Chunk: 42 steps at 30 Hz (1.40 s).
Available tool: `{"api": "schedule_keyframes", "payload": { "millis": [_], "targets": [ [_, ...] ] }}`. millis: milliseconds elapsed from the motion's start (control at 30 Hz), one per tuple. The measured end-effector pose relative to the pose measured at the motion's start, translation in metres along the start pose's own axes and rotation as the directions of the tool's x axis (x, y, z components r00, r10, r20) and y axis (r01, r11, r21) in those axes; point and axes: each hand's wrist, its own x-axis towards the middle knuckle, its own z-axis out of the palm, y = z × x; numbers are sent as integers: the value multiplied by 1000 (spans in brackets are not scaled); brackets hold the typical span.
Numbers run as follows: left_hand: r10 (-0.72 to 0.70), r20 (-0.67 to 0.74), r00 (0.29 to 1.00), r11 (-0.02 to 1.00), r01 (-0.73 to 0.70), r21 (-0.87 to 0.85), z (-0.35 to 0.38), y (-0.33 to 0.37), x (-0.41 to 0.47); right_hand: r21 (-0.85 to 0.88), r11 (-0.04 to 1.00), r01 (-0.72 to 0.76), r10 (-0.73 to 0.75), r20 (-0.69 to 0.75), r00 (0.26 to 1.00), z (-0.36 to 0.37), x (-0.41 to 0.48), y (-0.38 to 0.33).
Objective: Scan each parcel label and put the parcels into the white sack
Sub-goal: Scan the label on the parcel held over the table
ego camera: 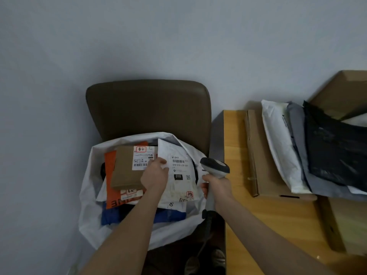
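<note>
Left hand (155, 176) seems to pinch the white mailer (179, 175) by its edge atop the parcels (127, 171) in the white sack (87, 197), right hand (217, 188) grips the scanner (215, 168) beside it: bagging step, I'd say, next needing release and another from the table pile (282, 147).

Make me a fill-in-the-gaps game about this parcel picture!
The right hand grips a grey handheld barcode ___.
The left hand holds a ___ plastic parcel with a barcode label.
The white sack sits on a brown padded ___.
Missing words: scanner, white, chair.
</note>
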Motion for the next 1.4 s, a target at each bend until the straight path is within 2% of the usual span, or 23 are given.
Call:
{"api": "schedule_keyframes", "payload": {
  "millis": [133,333,533,700,900,1067,1200,1400],
  "targets": [
    [61,46,997,996,-58,-63,-17,6,-15,17,1000,10,-10,14,1000,-7,-22,-2],
    [150,46,988,988,-151,21,-43,30,-50,98,995,29,-31,22,999,-34,-68,-4],
    [353,106,929,927,-363,93,-46,82,-95,113,989,95,-96,7,995,-83,-105,-14],
    [430,119,895,890,-443,112,-27,131,-141,93,984,149,-150,0,989,-146,-123,-17],
    [445,144,884,881,-461,107,19,188,-227,101,985,139,-142,26,990,-254,-134,5],
    [436,193,879,887,-456,74,65,231,-314,34,993,109,-111,71,991,-351,-144,23],
    [367,274,889,917,-396,58,99,256,-362,-9,997,78,-78,26,997,-417,-142,31],
    [163,470,867,983,-183,-4,144,264,-393,-146,987,61,-79,-120,990,-489,-108,33]
  ]
}}
